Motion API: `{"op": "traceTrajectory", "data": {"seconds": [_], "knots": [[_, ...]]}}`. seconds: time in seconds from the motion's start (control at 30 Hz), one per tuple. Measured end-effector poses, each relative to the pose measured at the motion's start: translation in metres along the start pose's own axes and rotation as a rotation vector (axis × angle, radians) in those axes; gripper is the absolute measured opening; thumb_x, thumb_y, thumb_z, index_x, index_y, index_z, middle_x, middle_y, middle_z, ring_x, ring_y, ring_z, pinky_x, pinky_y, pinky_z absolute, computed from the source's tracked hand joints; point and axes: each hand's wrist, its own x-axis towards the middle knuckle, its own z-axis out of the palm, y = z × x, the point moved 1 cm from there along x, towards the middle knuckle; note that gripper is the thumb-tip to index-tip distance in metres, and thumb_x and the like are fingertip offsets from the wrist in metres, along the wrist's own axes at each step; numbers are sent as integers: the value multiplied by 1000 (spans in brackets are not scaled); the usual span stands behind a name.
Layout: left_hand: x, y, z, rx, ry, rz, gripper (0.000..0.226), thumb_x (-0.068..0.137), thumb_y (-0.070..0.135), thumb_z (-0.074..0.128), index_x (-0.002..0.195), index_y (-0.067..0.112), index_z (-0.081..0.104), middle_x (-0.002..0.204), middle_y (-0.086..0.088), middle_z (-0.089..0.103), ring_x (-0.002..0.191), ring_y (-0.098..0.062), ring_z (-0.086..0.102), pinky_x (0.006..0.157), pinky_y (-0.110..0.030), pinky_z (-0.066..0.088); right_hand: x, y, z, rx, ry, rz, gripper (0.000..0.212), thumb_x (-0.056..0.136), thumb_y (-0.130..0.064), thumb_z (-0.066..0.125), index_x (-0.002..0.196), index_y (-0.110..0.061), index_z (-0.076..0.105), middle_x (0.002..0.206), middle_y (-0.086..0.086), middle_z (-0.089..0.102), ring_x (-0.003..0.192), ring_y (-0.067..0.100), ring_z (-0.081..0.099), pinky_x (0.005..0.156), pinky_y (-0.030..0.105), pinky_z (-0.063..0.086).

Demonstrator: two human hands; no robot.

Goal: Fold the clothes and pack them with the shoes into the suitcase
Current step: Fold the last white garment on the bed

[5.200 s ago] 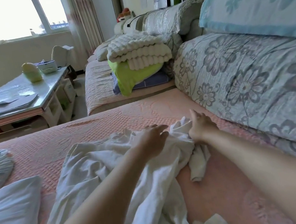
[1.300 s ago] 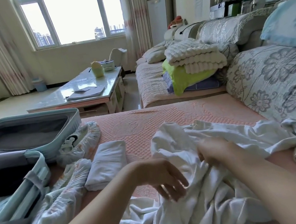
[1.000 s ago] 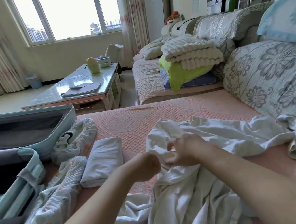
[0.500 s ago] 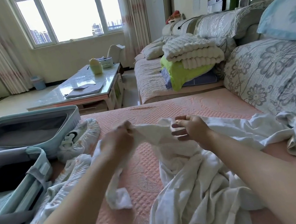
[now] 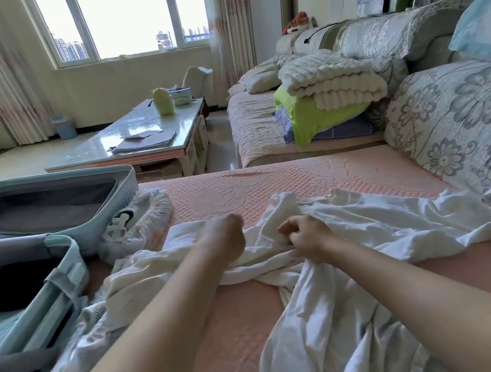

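Pink bedding (image 5: 269,185) carries the white garment (image 5: 387,228), bunched between left hand (image 5: 226,236) and right hand (image 5: 307,237), both grips apparently pinching it.

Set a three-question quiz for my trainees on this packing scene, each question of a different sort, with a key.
1. True or false: the suitcase lies open on the person's left.
2. Multiple choice: the left hand and right hand both grip A) the white garment; B) a shoe; C) a green blanket.
3. Short answer: is the white garment folded yet?
Key: 1 true; 2 A; 3 no, it lies crumpled on the pink cover.
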Motion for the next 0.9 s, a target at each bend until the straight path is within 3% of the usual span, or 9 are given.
{"op": "traceTrajectory", "data": {"seconds": [0.13, 0.3, 0.43, 0.53, 0.6, 0.67, 0.77, 0.83, 0.9], "knots": [[16, 15, 29, -31, -165, 67, 42, 97, 30, 53, 134, 9, 54, 131, -13, 60, 120, -31, 56, 95, -33, 44, 19, 7, -5, -106, 132, 66, 39, 89, -9, 48, 124, -21, 61, 135, 6, 55, 123, 25, 55, 103, 32, 44], [27, 10, 43, -4, -101, 43, 25, 88, 19, 53, 109, 10, 64, 113, -13, 65, 110, -33, 61, 88, -35, 47, 23, 6, 4, -357, -68, 133, 63, 82, -33, 52, 145, -34, 45, 147, 4, 47, 135, 28, 44, 110, 39, 38], [33, -4, 34, 64, 58, -117, 32, 94, 8, 43, 121, 10, 57, 124, -12, 58, 115, -31, 59, 90, -36, 48, 24, -1, 7, -122, -136, 63, 52, 81, -29, 53, 131, -41, 59, 123, -8, 66, 104, 21, 67, 77, 32, 57], [37, -24, 8, 211, 48, -423, 34, 97, 6, 49, 130, 8, 55, 130, -12, 61, 116, -31, 61, 60, -38, 48, 30, -6, 2, 102, -27, -48, 33, 87, -15, 54, 113, -28, 70, 106, -6, 71, 98, 17, 68, 91, 33, 55], [40, -32, -4, 322, 1, -468, 34, 96, 10, 52, 129, 7, 58, 131, -12, 60, 118, -32, 59, 49, -37, 40, 35, -5, -7, 72, 45, -86, 30, 91, -12, 51, 109, -23, 72, 107, -4, 71, 99, 15, 66, 92, 26, 51], [42, -31, -6, 352, 1, -409, 35, 96, 14, 52, 130, 7, 58, 133, -15, 57, 122, -33, 54, 63, -38, 46, 42, 2, -15, -15, 93, -102, 29, 93, -13, 51, 111, -22, 72, 113, -3, 72, 103, 15, 66, 93, 24, 49], [55, -16, 2, 217, 67, -244, 36, 94, 9, 46, 128, 7, 57, 138, -17, 51, 129, -33, 46, 103, -43, 41, 53, 17, -21, -174, 111, -97, 30, 95, -16, 50, 117, -22, 69, 122, -1, 70, 112, 19, 65, 100, 31, 49], [70, -6, 9, 98, 80, -141, 39, 90, 3, 43, 126, 7, 57, 133, -15, 55, 125, -32, 50, 107, -42, 40, 62, 25, -23, -254, 91, -86, 38, 93, -13, 46, 125, -22, 66, 130, 1, 66, 118, 20, 62, 104, 32, 46], [84, -2, 20, -16, 17, -88, 43, 89, 1, 40, 128, 8, 57, 130, -15, 59, 119, -32, 55, 99, -39, 45, 75, 33, -27, -343, 65, -88, 40, 95, -16, 47, 132, -26, 61, 135, 2, 63, 123, 22, 59, 107, 33, 44]]}}
